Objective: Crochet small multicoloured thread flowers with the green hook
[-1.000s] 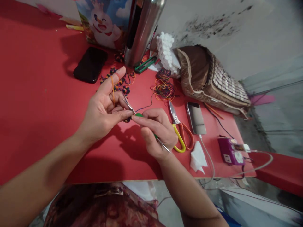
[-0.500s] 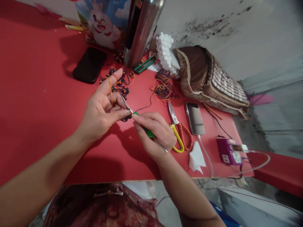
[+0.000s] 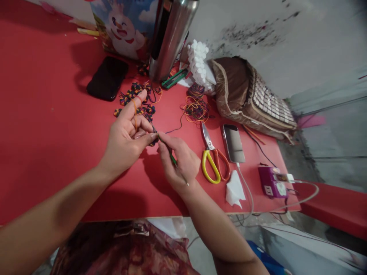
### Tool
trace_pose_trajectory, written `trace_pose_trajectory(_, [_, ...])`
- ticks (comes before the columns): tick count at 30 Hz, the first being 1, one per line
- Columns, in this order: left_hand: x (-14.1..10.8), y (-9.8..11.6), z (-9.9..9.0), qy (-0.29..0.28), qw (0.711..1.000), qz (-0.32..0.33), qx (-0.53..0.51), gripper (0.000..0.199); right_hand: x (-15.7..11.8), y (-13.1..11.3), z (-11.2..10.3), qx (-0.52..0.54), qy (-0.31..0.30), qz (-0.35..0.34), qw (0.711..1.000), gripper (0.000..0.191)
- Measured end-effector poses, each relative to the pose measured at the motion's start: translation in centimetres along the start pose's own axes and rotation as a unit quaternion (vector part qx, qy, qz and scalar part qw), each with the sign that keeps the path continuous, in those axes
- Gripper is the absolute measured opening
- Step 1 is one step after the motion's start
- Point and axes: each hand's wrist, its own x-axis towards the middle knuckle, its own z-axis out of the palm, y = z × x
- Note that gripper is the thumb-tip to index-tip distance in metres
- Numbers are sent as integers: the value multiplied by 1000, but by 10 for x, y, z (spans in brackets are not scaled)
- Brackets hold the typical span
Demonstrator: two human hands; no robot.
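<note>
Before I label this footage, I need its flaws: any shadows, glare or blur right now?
Head view, all of it: soft shadows on the red table below the left hand and right hand; bright streaks on the steel flask; fine detail smeared between the fingertips.

Dressed in blotchy red cloth (image 3: 123, 254), with a bare left hand (image 3: 122, 139) and a bare right hand (image 3: 180, 160).
Wears the cloth loose and full of soft folds, dark red like old berries in some spots, pink and brown in others, with big smudgy patches like spilled paint. Gets almost black near the top, with a small, pale, shiny bit there. Shows too little to tell a dress from a skirt or an apron. Has slim fingers with round tips. Has bare wrists too, smooth and thin, and bare forearms (image 3: 64, 202), long and wider toward the elbows.
</note>
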Motion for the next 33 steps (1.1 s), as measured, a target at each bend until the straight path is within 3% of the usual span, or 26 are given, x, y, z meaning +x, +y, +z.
trace_pose_trajectory(4, [1, -7, 1, 0, 997, -7, -79, 78, -5, -5, 7, -23, 7, 7, 1000, 29])
trace_pose_trajectory(8, [5, -4, -2, -22, 992, -29, -123, 78, -6, -1, 5, 47, 13, 3, 999, 37])
trace_pose_trajectory(12, [9, 0, -7, -36, 989, -43, -135, 86, -6, 1, 2, 113, 22, 13, 993, 39])
trace_pose_trajectory(20, [8, 10, -4, -21, 996, -20, -89, 93, -4, 3, 0, 140, 37, 26, 989, 37])
trace_pose_trajectory(26, [3, 16, 3, -6, 999, -25, -31, 88, -1, 3, 2, 43, 0, 11, 999, 30])
trace_pose_trajectory(29, [1, 9, 4, 14, 998, -31, -60, 84, -4, -2, 8, 8, 18, 1, 1000, 35])
trace_pose_trajectory(33, [4, 2, -2, -12, 990, -67, -123, 80, -5, -2, 7, 20, 20, -19, 999, 37])
